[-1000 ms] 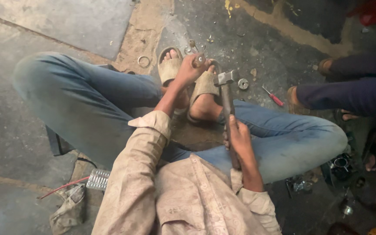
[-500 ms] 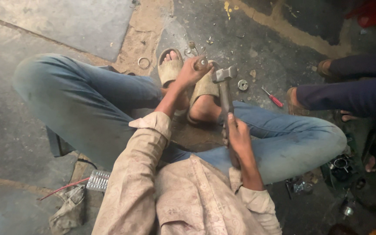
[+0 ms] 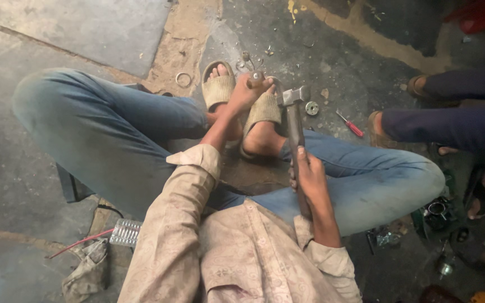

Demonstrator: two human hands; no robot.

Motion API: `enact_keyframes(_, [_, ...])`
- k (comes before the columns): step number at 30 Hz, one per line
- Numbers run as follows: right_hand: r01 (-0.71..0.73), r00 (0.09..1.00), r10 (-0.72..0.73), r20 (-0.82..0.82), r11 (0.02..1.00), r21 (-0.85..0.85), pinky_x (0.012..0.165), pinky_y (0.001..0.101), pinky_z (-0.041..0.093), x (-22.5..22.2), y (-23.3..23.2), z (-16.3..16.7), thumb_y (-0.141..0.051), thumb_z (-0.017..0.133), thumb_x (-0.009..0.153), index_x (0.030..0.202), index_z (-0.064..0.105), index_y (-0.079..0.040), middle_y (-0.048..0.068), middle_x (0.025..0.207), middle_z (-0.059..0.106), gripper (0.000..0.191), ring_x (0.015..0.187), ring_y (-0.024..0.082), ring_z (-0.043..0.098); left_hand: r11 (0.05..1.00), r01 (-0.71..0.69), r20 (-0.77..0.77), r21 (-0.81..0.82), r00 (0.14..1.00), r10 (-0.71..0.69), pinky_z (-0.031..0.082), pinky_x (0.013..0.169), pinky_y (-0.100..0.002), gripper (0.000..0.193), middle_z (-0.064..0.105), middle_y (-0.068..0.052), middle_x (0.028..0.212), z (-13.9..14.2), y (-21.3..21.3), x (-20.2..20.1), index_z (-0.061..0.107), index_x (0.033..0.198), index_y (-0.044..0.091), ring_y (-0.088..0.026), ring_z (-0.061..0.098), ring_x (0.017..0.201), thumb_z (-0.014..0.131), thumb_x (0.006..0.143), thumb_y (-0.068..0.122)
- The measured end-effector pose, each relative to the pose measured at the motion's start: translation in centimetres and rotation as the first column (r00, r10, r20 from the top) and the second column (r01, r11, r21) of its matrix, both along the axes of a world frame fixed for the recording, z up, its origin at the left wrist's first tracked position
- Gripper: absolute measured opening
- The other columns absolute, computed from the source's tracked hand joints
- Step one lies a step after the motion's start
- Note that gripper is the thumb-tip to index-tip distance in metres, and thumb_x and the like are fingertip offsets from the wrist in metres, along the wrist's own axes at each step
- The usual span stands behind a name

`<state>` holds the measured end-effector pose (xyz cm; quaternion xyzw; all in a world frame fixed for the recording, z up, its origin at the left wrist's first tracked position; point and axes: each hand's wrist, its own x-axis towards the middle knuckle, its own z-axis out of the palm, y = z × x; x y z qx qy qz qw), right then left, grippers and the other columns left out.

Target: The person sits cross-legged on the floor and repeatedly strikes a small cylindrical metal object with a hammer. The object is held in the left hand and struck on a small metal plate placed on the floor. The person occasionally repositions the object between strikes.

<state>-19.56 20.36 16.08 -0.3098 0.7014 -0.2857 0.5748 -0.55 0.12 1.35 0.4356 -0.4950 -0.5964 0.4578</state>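
Beige patterned shirt sleeves fill the near edge; the person sits cross-legged on a stained concrete floor (image 3: pixel 74 33) in blue jeans and ribbed sandals.

Right hand (image 3: pixel 309 174): fingers wrapped tight around the lower part of a hammer's handle, the hammer (image 3: pixel 295 120) pointing away from the body with its metal head raised near the sandalled feet.

Left hand (image 3: pixel 247 92): fingers pinched together on a small dark metal part (image 3: pixel 255 77), held against the floor between the two sandals. The part's exact shape is too small to tell.

Judgement on the striking step: the hammer head sits just right of the part and close to the holding fingertips, so short, controlled taps from the wrist look safer than full swings. Gripping the part lower, fingers clear of its top, would reduce the risk of a pinch. Toes lie just beside the strike point; a glancing blow could slide onto them.

Near left: a crumpled grey rag (image 3: pixel 88 272), a clear ribbed plastic piece (image 3: pixel 124 232) and a red wire (image 3: pixel 79 244) beside it.

Farther out: a metal ring (image 3: pixel 183 79) left of the feet, a round metal disc (image 3: pixel 311 108), a red-handled screwdriver (image 3: pixel 350 125). Another person's dark-trousered legs (image 3: pixel 444 123) lie at right.

No readable labels or signs; yellow paint smears mark the far floor.
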Motion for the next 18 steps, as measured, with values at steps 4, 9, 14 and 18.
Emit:
enact_keyframes(4, [-0.015,0.999,0.016,-0.043,1.000,0.022,0.040,0.0298,0.043,0.0,0.0,-0.1,-0.052,0.047,0.103,0.090,0.061,-0.005,0.003,0.061,0.056,0.050,0.045,0.013,0.054,0.990,0.044,0.064,-0.135,0.997,-0.036,0.042,0.055,-0.029,0.027,0.060,0.004,0.067,0.1,-0.1,-0.3,0.061,0.075,0.004,-0.005,0.052,0.063,0.073,0.096,0.018])
enact_keyframes(9, [-0.034,0.999,0.034,-0.032,0.999,-0.002,0.039,0.0298,0.044,0.0,0.1,0.0,-0.053,0.047,0.103,0.089,0.061,-0.005,0.003,0.061,0.056,0.052,0.045,0.012,0.054,0.981,0.123,0.086,-0.147,0.990,-0.111,0.040,0.055,-0.030,0.014,0.060,0.005,0.068,0.2,0.3,-0.3,0.072,0.086,0.005,-0.004,0.050,0.063,0.070,0.094,0.017])
enact_keyframes(14, [-0.025,0.999,0.025,-0.046,1.000,0.011,0.039,0.0306,0.042,0.0,0.1,0.4,-0.053,0.046,0.102,0.089,0.059,-0.004,0.004,0.060,0.055,0.052,0.044,0.014,0.054,0.986,0.103,0.205,-0.133,0.976,-0.074,0.038,0.052,-0.032,0.022,0.050,0.005,0.062,0.2,0.2,-0.2,0.066,0.079,0.005,-0.004,0.045,0.060,0.073,0.093,0.020])
enact_keyframes(18, [-0.022,0.997,0.023,-0.076,1.000,0.006,0.040,0.0300,0.044,0.3,-0.1,1.0,-0.052,0.048,0.102,0.089,0.060,-0.004,0.004,0.061,0.056,0.051,0.045,0.014,0.054,0.988,0.118,0.226,-0.104,0.970,-0.093,0.039,0.052,-0.032,0.021,0.052,0.003,0.062,0.4,0.2,-0.4,0.067,0.081,0.004,-0.005,0.046,0.060,0.073,0.092,0.020])
